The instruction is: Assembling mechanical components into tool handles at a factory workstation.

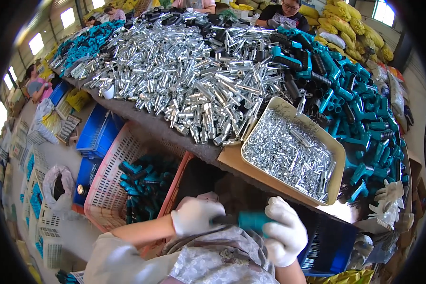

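Observation:
Both my hands wear white gloves and are close together over my lap. My right hand is closed round a teal plastic tool piece, fingers curled over its right end. My left hand, somewhat blurred, grips the dark end of the same piece. The piece lies roughly level between the hands; its exact kind is smeared by motion. Just beyond them a cream tray full of small shiny metal fittings rests tilted at the table's near edge.
A large heap of metal rods and sockets covers the table. Teal pistol-shaped pieces are piled on the right, near loose white gloves. A pink crate with teal pieces stands lower left. A co-worker sits across.

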Motion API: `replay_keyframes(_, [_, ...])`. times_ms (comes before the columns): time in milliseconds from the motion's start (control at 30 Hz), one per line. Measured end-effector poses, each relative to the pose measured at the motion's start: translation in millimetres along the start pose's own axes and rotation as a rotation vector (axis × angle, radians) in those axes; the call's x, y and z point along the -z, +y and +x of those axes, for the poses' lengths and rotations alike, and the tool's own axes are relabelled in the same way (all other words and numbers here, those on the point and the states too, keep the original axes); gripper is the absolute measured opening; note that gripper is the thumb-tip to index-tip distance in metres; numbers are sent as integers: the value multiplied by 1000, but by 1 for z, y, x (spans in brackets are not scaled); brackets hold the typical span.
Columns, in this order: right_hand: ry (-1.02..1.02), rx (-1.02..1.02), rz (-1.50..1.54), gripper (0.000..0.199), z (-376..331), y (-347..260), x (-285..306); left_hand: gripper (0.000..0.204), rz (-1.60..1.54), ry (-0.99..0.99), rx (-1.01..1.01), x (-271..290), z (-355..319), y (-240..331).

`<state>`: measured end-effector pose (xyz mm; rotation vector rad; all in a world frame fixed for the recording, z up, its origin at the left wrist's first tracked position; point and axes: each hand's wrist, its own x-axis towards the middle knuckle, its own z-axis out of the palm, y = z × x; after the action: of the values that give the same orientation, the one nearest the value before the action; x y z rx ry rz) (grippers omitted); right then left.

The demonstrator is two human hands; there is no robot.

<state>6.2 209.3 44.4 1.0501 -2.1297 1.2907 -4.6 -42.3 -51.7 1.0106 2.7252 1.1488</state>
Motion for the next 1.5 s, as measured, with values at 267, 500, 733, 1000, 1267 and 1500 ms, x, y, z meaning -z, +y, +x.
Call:
replay_keyframes(267, [-120,11,73,30,3,-3,-3,25,-111,61,42,-7,0,-12])
replay_keyframes(500, [53,-155,117,26,-8,-6,-7,28,-290,120,328,-9,7,-7])
replay_keyframes(733, [282,-272,399,29,-21,15,-2,24,-264,251,-7,-5,4,2])
replay_keyframes(1000, [-55,-822,-28,28,-25,44,1,13,562,-500,50,44,15,30])
replay_keyframes(1267, [-551,-1017,1253,84,-44,79,-40,44,371,59,-399,74,60,28])
replay_keyframes(1500, [-260,-1048,1093,61,-35,54,-37,69,594,324,647,151,52,-94])
